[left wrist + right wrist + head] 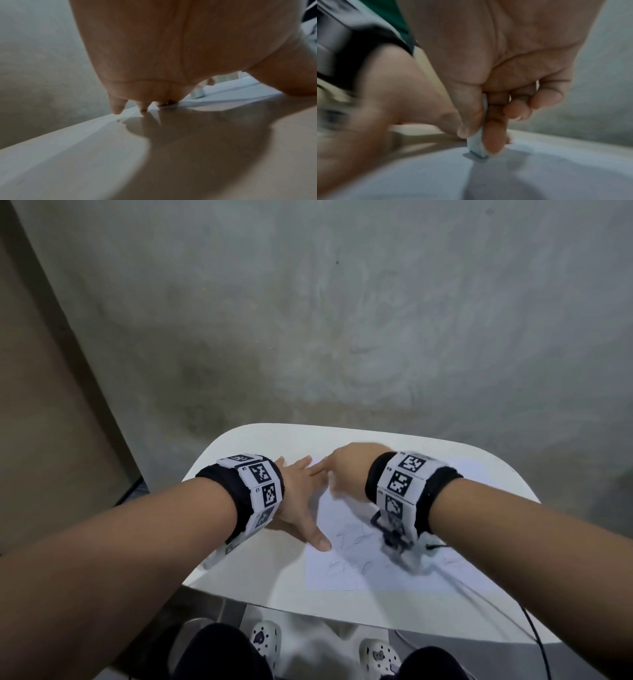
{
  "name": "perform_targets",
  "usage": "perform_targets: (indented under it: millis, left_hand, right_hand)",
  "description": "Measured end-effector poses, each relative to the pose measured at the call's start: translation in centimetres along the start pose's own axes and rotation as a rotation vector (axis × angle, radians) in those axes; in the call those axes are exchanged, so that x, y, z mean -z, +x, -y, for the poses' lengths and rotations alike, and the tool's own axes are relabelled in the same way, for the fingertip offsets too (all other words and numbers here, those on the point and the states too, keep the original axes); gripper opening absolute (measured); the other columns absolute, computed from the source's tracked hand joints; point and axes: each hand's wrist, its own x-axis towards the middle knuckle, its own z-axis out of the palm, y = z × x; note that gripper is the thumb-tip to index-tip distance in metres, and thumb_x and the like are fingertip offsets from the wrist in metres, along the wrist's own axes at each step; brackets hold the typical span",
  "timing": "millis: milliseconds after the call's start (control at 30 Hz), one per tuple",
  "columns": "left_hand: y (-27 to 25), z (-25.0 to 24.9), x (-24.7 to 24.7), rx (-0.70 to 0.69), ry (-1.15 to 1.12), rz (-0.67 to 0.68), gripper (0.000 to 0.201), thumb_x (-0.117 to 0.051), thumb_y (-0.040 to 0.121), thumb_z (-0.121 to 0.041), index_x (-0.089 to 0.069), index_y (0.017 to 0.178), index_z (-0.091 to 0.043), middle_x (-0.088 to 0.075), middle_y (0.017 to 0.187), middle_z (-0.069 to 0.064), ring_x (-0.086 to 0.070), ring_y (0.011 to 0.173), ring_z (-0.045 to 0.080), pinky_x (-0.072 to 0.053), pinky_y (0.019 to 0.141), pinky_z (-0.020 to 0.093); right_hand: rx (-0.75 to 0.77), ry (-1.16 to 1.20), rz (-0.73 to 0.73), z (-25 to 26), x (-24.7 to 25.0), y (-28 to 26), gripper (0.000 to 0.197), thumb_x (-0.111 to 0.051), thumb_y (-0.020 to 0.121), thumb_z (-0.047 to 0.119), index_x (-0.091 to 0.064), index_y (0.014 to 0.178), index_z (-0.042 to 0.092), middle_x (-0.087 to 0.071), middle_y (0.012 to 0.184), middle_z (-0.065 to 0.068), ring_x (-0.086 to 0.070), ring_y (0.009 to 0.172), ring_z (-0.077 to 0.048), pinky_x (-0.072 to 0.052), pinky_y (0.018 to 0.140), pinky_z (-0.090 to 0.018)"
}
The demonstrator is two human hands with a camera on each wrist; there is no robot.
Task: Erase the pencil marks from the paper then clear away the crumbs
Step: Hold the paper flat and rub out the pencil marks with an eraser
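Paper [363, 556] thin, light and likely to slide or crease, lies flat on worktop [239, 583], so left hand [298, 501] presses it with flat spread fingers at its edge while right hand [496, 83] pinches small soft eraser [476, 146] low, tip on the sheet near pencil marks [352, 537].

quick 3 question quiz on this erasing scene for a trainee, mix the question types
1. True or false: the left hand lies flat with spread fingers, steadying the paper.
2. What does the right hand pinch? A) pencil B) eraser C) brush
3. Fill in: pencil marks still show on the ____.

Key:
1. True
2. B: the eraser sits in a thumb-and-finger grip, its tip on the sheet
3. paper
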Motion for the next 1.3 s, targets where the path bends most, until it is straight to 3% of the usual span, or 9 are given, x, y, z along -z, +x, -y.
perform_targets:
  millis: [67,200,333,500,700,800,933,1100,1300]
  left_hand:
    - [-0.2,0.0,0.2,0.012,-0.048,-0.002,0.091,-0.066,0.070,-0.071,-0.041,0.143,-0.021,0.019,0.160,-0.010,0.020,0.146,0.019,0.004,0.117,0.051]
    - [0.3,0.2,-0.1,-0.043,-0.019,-0.023,0.129,-0.067,0.064,-0.076,0.014,0.152,-0.028,0.024,0.158,-0.011,0.020,0.147,0.018,0.005,0.118,0.054]
    - [-0.3,0.0,0.0,0.012,-0.082,-0.030,0.104,-0.069,0.067,-0.071,-0.024,0.151,-0.026,0.017,0.160,-0.009,0.020,0.146,0.018,0.005,0.117,0.048]
    - [1.4,1.0,-0.8,-0.068,-0.025,-0.035,0.136,-0.067,0.060,-0.079,0.025,0.148,-0.030,0.027,0.157,-0.011,0.022,0.146,0.017,0.005,0.117,0.056]
    - [1.6,1.0,-0.7,-0.060,0.002,-0.021,0.135,-0.065,0.062,-0.079,0.025,0.149,-0.027,0.029,0.156,-0.011,0.022,0.146,0.016,0.006,0.118,0.055]
    - [1.3,0.9,-0.7,-0.056,0.001,-0.026,0.135,-0.067,0.062,-0.078,0.024,0.149,-0.028,0.028,0.156,-0.011,0.021,0.146,0.016,0.007,0.118,0.053]
    - [0.9,1.3,-0.6,-0.034,0.065,-0.038,0.131,-0.063,0.065,-0.079,0.022,0.150,-0.026,0.026,0.157,-0.011,0.018,0.147,0.015,0.008,0.118,0.050]
    - [0.0,2.5,-0.1,-0.047,0.125,-0.060,0.125,-0.059,0.069,-0.079,0.020,0.150,-0.025,0.024,0.158,-0.010,0.017,0.147,0.012,0.009,0.119,0.048]
    - [-0.6,1.5,-0.1,-0.078,0.107,-0.010,0.125,-0.058,0.069,-0.080,0.021,0.150,-0.026,0.023,0.158,-0.011,0.017,0.147,0.012,0.008,0.119,0.048]
  right_hand:
    - [0.057,0.012,0.057,0.9,-0.3,-0.6,0.025,-0.058,0.086,0.022,-0.062,0.111,0.026,-0.069,0.093,0.001,-0.064,0.090,-0.023,-0.047,0.072,-0.028]
    - [-0.092,-0.029,-0.008,-0.5,0.4,0.9,0.018,-0.055,0.083,0.021,-0.066,0.097,0.020,-0.068,0.090,0.002,-0.064,0.085,-0.022,-0.050,0.071,-0.029]
    - [0.057,-0.098,0.021,1.1,-0.9,0.4,0.024,-0.062,0.084,0.027,-0.067,0.107,0.023,-0.069,0.096,0.004,-0.066,0.088,-0.021,-0.048,0.070,-0.029]
    - [-0.081,-0.095,0.030,-1.0,0.0,-0.4,0.021,-0.056,0.087,0.024,-0.064,0.103,0.014,-0.068,0.100,0.000,-0.065,0.094,-0.023,-0.050,0.076,-0.031]
    - [-0.083,-0.166,0.076,-1.8,0.3,-0.9,0.015,-0.053,0.091,0.022,-0.061,0.096,0.011,-0.061,0.093,0.001,-0.054,0.080,-0.022,-0.045,0.071,-0.030]
    - [-0.055,-0.197,0.120,-0.7,0.0,-1.5,0.026,-0.053,0.094,0.024,-0.061,0.115,0.011,-0.061,0.097,0.000,-0.056,0.089,-0.024,-0.038,0.071,-0.030]
    - [-0.116,-0.110,0.047,-3.1,0.5,-2.1,0.019,-0.052,0.090,0.019,-0.065,0.100,0.008,-0.068,0.100,-0.004,-0.064,0.093,-0.026,-0.050,0.077,-0.029]
    - [-0.053,0.240,-0.035,-3.7,0.5,-3.8,0.021,-0.049,0.090,0.013,-0.069,0.098,0.010,-0.061,0.074,0.003,-0.052,0.074,-0.018,-0.034,0.054,-0.017]
    - [-0.020,0.128,-0.023,-1.9,-0.1,-3.5,0.028,-0.056,0.091,0.025,-0.060,0.117,0.017,-0.064,0.109,0.002,-0.058,0.103,-0.020,-0.042,0.080,-0.027]
